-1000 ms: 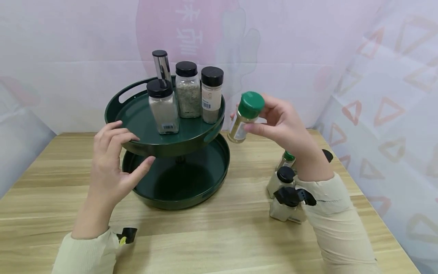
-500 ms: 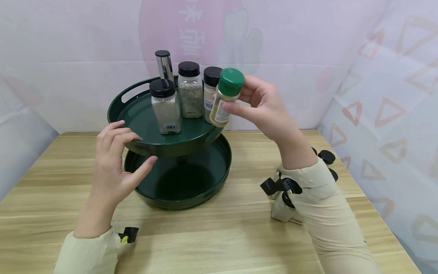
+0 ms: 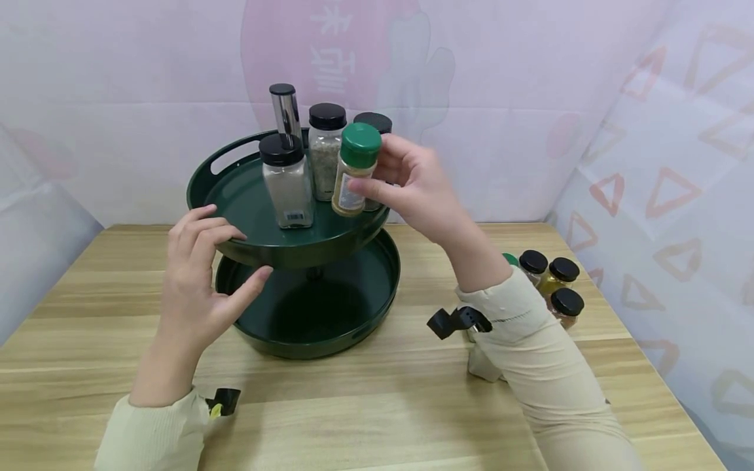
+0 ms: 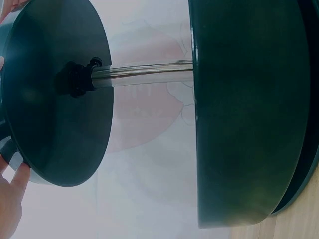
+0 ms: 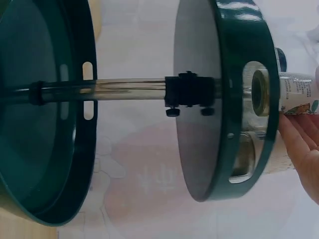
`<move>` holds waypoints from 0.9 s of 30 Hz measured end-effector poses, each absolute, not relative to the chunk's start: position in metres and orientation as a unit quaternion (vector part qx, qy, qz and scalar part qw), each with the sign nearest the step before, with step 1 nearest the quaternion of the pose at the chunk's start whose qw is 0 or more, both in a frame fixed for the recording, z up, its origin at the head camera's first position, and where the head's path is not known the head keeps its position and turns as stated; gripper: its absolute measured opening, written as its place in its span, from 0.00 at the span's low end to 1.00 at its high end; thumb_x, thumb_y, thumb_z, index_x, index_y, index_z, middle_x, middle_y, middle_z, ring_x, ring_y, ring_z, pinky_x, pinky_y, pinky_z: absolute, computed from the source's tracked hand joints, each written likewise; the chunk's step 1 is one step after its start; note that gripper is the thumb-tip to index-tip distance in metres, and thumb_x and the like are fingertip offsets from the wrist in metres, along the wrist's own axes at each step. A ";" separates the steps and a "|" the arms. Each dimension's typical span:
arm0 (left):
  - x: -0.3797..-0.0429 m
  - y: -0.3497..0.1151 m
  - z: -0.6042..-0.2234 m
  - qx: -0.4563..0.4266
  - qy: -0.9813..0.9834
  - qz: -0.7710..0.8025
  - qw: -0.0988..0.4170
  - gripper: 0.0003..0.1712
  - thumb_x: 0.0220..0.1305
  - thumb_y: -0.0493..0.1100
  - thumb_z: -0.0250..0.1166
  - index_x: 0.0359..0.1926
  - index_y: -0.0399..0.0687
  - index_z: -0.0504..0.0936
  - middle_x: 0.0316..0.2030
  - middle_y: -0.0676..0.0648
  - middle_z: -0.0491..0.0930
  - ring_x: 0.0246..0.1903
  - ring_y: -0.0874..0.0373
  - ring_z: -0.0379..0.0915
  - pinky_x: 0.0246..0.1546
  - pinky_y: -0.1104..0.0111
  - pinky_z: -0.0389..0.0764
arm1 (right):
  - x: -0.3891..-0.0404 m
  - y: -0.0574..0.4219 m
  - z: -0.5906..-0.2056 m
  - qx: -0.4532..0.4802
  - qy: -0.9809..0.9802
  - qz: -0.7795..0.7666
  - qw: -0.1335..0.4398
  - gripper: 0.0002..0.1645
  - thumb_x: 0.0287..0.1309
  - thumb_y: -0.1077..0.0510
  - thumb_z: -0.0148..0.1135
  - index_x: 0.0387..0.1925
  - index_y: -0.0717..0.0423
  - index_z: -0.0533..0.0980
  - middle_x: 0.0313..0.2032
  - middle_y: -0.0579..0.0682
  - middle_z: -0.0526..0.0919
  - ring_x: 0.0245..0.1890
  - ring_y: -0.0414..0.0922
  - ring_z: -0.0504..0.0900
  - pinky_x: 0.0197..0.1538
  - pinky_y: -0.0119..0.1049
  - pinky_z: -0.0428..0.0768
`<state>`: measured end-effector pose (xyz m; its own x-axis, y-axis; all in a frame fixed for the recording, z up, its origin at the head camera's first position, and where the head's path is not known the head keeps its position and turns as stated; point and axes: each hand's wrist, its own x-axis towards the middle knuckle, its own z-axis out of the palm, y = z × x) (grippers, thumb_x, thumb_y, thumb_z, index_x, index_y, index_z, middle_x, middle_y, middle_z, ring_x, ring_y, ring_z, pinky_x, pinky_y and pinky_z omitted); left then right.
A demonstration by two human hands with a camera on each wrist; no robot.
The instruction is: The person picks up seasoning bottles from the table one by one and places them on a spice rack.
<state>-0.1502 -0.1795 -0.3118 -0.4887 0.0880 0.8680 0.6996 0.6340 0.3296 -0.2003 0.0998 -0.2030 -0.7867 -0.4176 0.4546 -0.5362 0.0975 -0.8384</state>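
Note:
In the head view, my right hand (image 3: 412, 186) pinches a small spice jar (image 3: 353, 176) with a green lid and a white label. The jar is slightly tilted over the right part of a dark green two-tier tray's upper tier (image 3: 259, 216). Through the handle slot in the right wrist view, the spice jar's base (image 5: 259, 93) shows inside the rim; whether it touches the tray floor I cannot tell. My left hand (image 3: 197, 281) holds the upper tier's front-left rim, fingers over the edge and thumb low on the outer wall.
On the upper tier stand black-lidded jars (image 3: 287, 190) and a metal post (image 3: 285, 111). The lower tier (image 3: 306, 314) rests on the wooden table (image 3: 330, 418). More jars (image 3: 565, 304) stand at the right, partly hidden by my right sleeve. A printed cloth hangs behind.
My right hand has carried the green-lidded spice jar leftward, from beside the tray to over the upper tier, in front of a black-lidded jar. My left hand has stayed at the rim.

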 end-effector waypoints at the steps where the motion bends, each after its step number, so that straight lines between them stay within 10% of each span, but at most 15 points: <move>1: -0.150 -0.179 -0.312 -0.249 -0.790 -0.348 0.439 0.39 0.62 0.70 0.60 0.43 0.34 0.76 0.45 0.34 0.76 0.64 0.36 0.63 0.71 0.48 0.58 | -0.201 0.099 -0.203 0.321 -0.741 0.588 0.047 0.24 0.59 0.68 0.66 0.58 0.64 0.74 0.53 0.59 0.83 0.51 0.48 0.86 0.62 0.40 0.80; 27: -0.148 -0.181 -0.312 -0.244 -0.798 -0.347 0.427 0.40 0.61 0.72 0.59 0.44 0.34 0.76 0.46 0.35 0.75 0.65 0.37 0.62 0.72 0.48 0.58 | -0.213 0.070 -0.202 0.301 -0.815 0.495 -0.016 0.26 0.65 0.63 0.62 0.63 0.62 0.70 0.59 0.55 0.80 0.56 0.46 0.83 0.63 0.37 0.79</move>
